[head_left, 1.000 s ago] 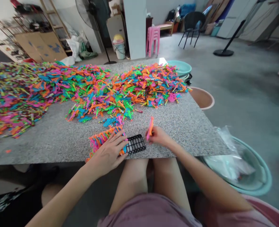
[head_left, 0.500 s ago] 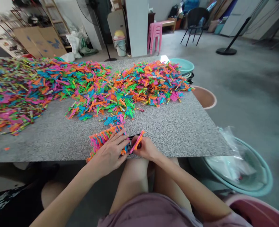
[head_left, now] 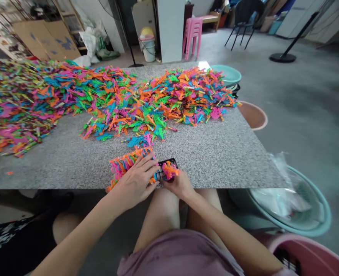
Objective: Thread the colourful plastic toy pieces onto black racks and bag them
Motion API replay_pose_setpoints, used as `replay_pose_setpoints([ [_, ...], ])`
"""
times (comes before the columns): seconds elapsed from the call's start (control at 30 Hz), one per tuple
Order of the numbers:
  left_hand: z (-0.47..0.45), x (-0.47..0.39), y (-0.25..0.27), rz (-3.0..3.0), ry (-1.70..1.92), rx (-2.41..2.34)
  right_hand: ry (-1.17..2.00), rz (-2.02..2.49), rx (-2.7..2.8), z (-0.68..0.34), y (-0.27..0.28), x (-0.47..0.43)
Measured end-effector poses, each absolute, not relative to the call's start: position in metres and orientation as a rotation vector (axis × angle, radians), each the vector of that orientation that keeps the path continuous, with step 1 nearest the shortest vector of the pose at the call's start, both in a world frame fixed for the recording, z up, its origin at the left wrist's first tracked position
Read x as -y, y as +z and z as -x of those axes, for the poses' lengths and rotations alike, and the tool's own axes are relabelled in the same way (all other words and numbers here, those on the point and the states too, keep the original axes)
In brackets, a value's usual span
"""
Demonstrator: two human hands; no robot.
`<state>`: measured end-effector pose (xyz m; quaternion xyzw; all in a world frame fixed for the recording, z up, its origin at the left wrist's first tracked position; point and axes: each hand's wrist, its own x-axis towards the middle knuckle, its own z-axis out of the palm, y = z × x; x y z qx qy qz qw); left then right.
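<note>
A black grid tray [head_left: 159,174] lies near the table's front edge, its right end in view. Packed side by side along its left part is a row of small bright plastic toys [head_left: 123,165] in orange, pink, blue and green. My left hand [head_left: 139,178] rests across the right end of this row, fingers stretched out. At the right end of the tray, my right hand [head_left: 180,184] has its fingers closed on orange and pink plastic toys [head_left: 170,170]. Its fingertips are partly hidden by them, and I cannot tell how many it holds.
A large heap of the same toys [head_left: 169,99] spreads across the back of the speckled table [head_left: 215,153], with another heap [head_left: 17,103] at left. Basins stand right of the table: a green one [head_left: 324,214] and a pink one [head_left: 307,245]. Someone's knee [head_left: 67,226] is at lower left.
My right hand has turned the orange and pink toys from a slanted, edge-on position to one above the tray's right end. That end now shows. My left hand stays on the row.
</note>
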<state>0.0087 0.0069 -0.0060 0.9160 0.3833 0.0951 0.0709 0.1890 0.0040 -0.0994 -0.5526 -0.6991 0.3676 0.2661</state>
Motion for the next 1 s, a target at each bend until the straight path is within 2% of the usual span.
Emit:
replay_pose_setpoints([
  [0.33, -0.018, -0.007, 0.0, -2.743, 0.254, -1.169, 0.856, 1.404, 2.262, -0.177, -0.086, -0.009],
  [0.5, -0.003, 0.002, -0.003, -2.769, 0.26, -1.168, 1.073, 1.262, 2.203, -0.201, -0.08, -0.023],
  [0.57, 0.008, 0.008, -0.003, -2.767, 0.259, -1.165, 0.929, 1.297, 2.158, -0.198, -0.074, -0.05],
  [0.63, 0.016, 0.014, -0.001, -2.76, 0.226, -1.173, 0.626, 1.27, 2.185, -0.174, -0.069, -0.085],
  [0.77, 0.018, 0.018, 0.004, -2.756, 0.159, -1.232, 0.264, 0.895, 2.586, -0.086, -0.07, -0.139],
  [0.87, 0.014, 0.018, 0.006, -2.767, 0.129, -1.24, 0.15, 0.841, 2.773, -0.046, -0.082, -0.155],
  [1.0, 0.014, 0.018, 0.005, -2.774, 0.12, -1.2, 0.108, 0.877, 2.823, -0.084, -0.103, -0.162],
])
